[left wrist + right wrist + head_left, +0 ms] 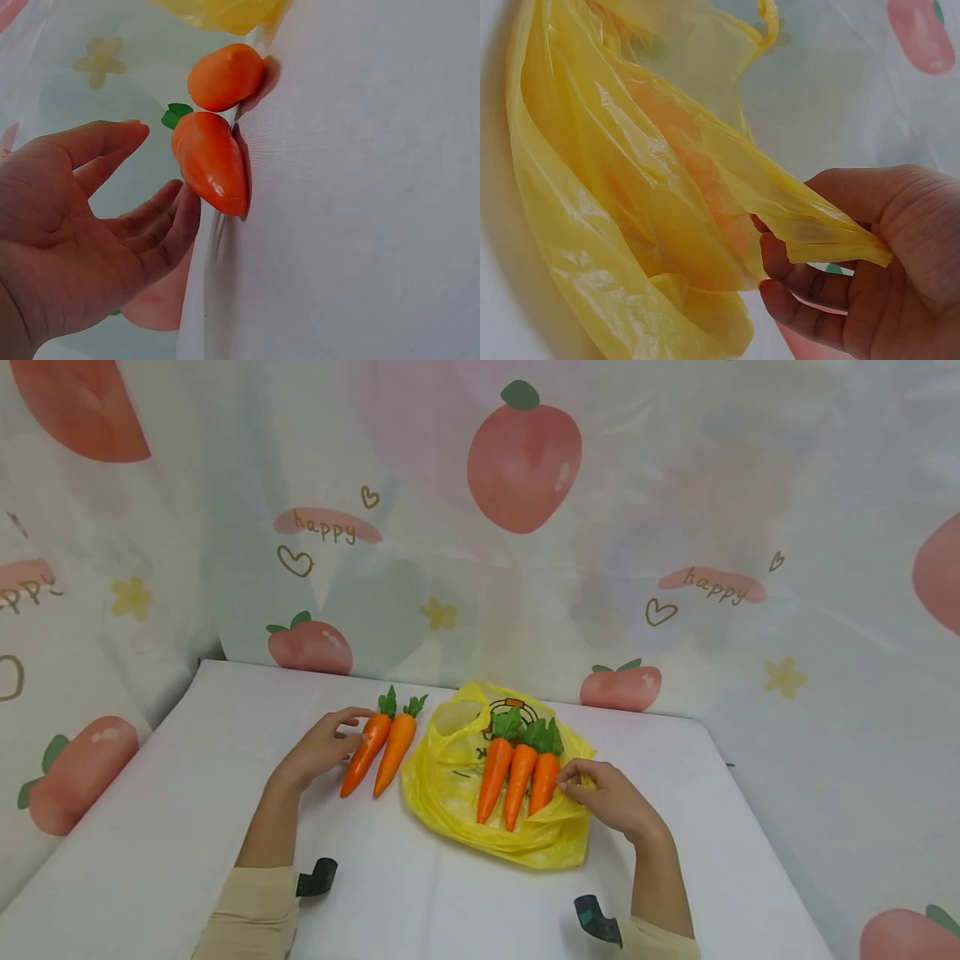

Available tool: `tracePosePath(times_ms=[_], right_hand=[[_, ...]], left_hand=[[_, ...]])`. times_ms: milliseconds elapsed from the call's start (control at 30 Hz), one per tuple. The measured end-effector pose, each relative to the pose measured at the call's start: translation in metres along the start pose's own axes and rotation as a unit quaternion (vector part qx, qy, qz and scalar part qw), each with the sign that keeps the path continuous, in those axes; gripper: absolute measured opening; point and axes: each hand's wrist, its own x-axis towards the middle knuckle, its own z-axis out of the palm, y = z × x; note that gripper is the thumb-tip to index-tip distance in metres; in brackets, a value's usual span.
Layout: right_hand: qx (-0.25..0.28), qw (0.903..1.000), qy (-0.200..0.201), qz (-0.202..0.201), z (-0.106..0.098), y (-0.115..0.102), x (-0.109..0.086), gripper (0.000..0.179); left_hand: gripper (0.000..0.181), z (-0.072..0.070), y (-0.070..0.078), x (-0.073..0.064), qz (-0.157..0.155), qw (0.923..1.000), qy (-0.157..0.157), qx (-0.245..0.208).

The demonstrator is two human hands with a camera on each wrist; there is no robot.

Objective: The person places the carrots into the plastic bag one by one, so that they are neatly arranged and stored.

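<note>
Two carrots lie side by side on the white table, the left carrot (365, 755) and its neighbour (395, 755), both with green tops. My left hand (323, 747) is right beside the left carrot, thumb and fingers spread apart; in the left wrist view its fingertips come up to that carrot (212, 161). A yellow plastic bag (442, 806) lies to the right, with three more carrots (520, 777) on it. My right hand (611, 795) pinches the bag's right edge between thumb and fingers, lifting a fold of film (810, 225) in the right wrist view.
A white cloth covers the table (360, 893). Behind it hangs a curtain (465, 568) printed with fruit, hearts and flowers, which also runs along both sides. A black wrist mount (318, 877) sticks out from the left sleeve, another mount (597, 920) from the right.
</note>
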Motion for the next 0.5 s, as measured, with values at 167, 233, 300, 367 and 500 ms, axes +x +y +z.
tracePosePath(times_ms=[167, 233, 300, 367, 500], right_hand=[[-0.003, 1.0, 0.002, 0.001, 0.0001, 0.0, 0.0001, 0.011], [0.0, 1.0, 0.001, 0.001, 0.0003, 0.0001, -0.0002, 0.012], [0.001, 1.0, 0.0, 0.0, 0.0006, 0.0005, -0.0004, 0.012], [0.003, 1.0, 0.0, -0.002, 0.0008, 0.0009, -0.0003, 0.012], [0.003, 1.0, 0.0, -0.004, 0.0008, 0.0013, -0.0002, 0.012]], left_hand=[[0.044, 0.0035, -0.0046, 0.0018, -0.001, 0.9999, -0.009, 0.012], [0.043, 0.0051, -0.0064, 0.0029, 0.003, 0.9997, -0.019, 0.014], [0.042, 0.0069, -0.0074, 0.0037, 0.005, 0.9994, -0.028, 0.018], [0.04, 0.0081, -0.008, 0.0043, 0.005, 0.9992, -0.033, 0.024], [0.039, 0.0094, -0.0073, 0.0046, 0.0, 0.9989, -0.035, 0.033]])
